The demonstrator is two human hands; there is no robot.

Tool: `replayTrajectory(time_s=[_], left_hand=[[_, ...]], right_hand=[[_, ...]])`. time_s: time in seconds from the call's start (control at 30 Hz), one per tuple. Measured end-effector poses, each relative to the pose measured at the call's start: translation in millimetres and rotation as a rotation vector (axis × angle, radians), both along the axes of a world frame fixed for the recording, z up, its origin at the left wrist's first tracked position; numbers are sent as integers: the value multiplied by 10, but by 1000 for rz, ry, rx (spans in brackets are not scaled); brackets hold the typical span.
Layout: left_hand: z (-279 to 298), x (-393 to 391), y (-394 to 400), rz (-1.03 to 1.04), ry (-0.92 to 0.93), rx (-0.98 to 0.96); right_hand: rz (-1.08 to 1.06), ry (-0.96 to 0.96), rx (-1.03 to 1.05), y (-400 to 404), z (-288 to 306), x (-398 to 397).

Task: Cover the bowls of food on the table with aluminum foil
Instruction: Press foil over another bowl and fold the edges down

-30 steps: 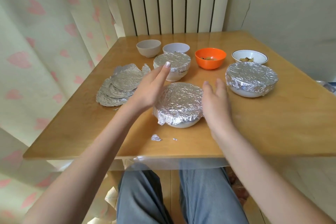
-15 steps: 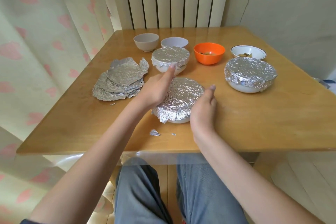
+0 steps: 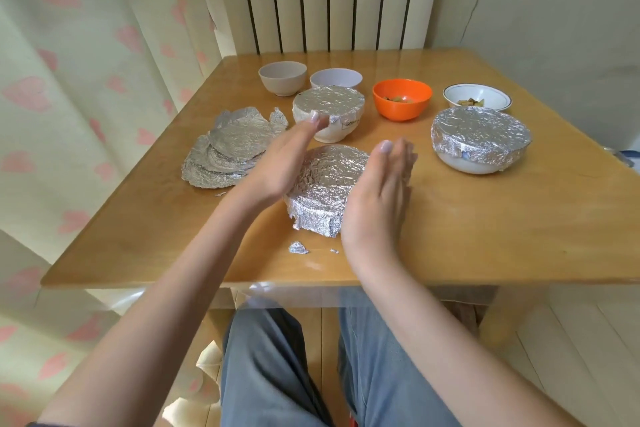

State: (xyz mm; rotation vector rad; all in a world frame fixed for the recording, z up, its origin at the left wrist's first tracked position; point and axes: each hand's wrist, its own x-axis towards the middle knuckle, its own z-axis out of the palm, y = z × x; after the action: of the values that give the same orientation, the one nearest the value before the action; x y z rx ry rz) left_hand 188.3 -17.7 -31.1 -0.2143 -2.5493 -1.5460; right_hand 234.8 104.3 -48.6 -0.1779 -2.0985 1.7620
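Head view: my left hand (image 3: 277, 166) and right hand (image 3: 377, 198), fingers straight, flank the foil-covered bowl (image 3: 329, 184); label (image 3: 349, 122) on the smaller covered bowl (image 3: 329, 114) unreadable; bare table (image 3: 485, 236) lower right.

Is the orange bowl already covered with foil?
No, the orange bowl stands open at the far side of the table with bits of food showing inside and no foil over its rim.
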Motion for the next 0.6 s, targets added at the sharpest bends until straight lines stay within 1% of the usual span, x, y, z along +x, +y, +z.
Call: replayTrajectory(time_s=[0.07, 0.1, 0.17, 0.27, 0.33, 0.47, 0.57, 0.6], left_hand=[[-31, -26, 60, -35, -15, -42], [-56, -36, 74, -27, -16, -55], [-87, -43, 74, 29, -34, -60], [-112, -29, 88, 125, -35, -75], [-124, -4, 109, 181, -15, -46], [-124, 57, 119, 225, 1, -71], [-94, 103, 105, 235, -40, 23], [-94, 120, 106, 232, -42, 15]], right_hand=[[-51, 39, 44, -135, -90, -24], [-82, 71, 29, -173, -107, -36], [-131, 111, -69, -217, -122, -61], [-196, 119, -196, -222, -109, -109], [-180, 94, -235, -199, -104, -133], [-85, -8, -287, -108, -141, -172], [-6, -120, -308, -53, -103, -202], [16, -151, -317, -32, -85, -205]])
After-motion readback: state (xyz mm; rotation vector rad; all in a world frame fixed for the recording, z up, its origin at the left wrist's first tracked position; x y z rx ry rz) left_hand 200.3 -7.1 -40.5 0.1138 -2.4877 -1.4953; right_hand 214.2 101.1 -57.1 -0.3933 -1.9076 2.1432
